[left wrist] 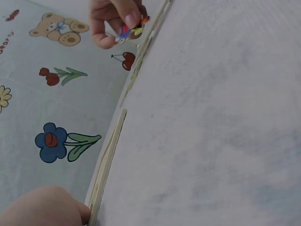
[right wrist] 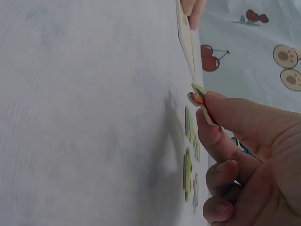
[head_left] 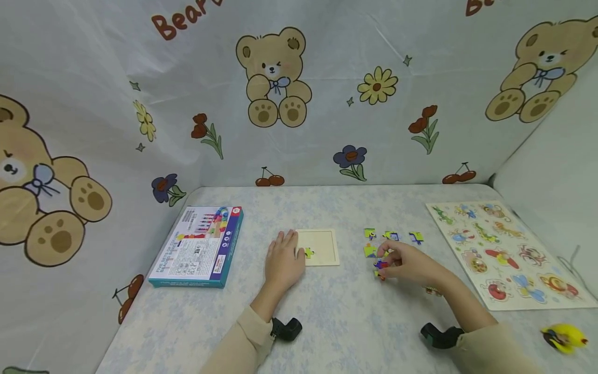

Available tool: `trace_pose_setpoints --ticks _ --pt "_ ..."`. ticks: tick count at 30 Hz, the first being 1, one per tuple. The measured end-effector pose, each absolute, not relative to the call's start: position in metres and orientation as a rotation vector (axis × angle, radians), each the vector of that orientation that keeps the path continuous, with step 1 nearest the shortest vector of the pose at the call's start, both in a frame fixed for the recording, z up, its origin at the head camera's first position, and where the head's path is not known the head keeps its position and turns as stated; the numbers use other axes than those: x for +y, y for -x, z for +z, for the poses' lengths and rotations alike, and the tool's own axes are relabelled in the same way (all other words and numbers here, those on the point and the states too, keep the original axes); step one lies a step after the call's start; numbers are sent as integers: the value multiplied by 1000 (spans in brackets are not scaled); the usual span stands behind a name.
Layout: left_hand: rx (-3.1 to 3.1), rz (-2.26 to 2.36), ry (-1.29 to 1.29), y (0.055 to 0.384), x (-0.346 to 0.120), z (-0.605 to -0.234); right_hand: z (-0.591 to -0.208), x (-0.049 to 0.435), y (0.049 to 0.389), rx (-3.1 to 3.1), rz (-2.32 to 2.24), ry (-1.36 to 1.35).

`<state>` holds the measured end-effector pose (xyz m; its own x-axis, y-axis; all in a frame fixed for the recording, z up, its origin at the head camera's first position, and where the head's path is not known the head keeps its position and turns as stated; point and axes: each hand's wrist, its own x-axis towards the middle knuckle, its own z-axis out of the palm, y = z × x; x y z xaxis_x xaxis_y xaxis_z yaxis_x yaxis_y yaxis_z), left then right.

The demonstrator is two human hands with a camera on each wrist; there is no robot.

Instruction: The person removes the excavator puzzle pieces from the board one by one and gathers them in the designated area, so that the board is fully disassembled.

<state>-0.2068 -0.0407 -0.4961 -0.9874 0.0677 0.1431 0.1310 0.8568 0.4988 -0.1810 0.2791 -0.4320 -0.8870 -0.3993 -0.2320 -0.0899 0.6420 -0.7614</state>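
My left hand [head_left: 284, 265] lies with outstretched fingers over the left edge of a small pale wooden puzzle tray [head_left: 329, 240]. One yellow-green jigsaw piece [head_left: 310, 253] sits inside that tray, beside the thumb. To the right, my right hand [head_left: 413, 264] pinches a colourful jigsaw piece [right wrist: 199, 99] between thumb and index finger, its face showing red, blue and yellow-green. The held piece is raised off the table in the right wrist view. Around those fingertips lie several loose jigsaw pieces [head_left: 370, 251], mostly yellow-green. Another piece [head_left: 432, 291] is partly covered by the right wrist.
A flat boxed set [head_left: 201, 244] lies at the left. At the right is a large board [head_left: 506, 249] with printed animals and insects, and a yellow toy [head_left: 564, 337] sits near the front right corner. A bear-print curtain [head_left: 322, 135] hangs behind the table.
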Motion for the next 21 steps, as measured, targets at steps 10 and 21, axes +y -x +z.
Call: trace_pose_setpoints --ticks 10,21 --pt "-2915 -798 156 207 -42 -496 -436 315 164 2486 -1056 313" --pt "-2912 -813 164 206 -41 -495 -443 311 162 2775 -809 390"
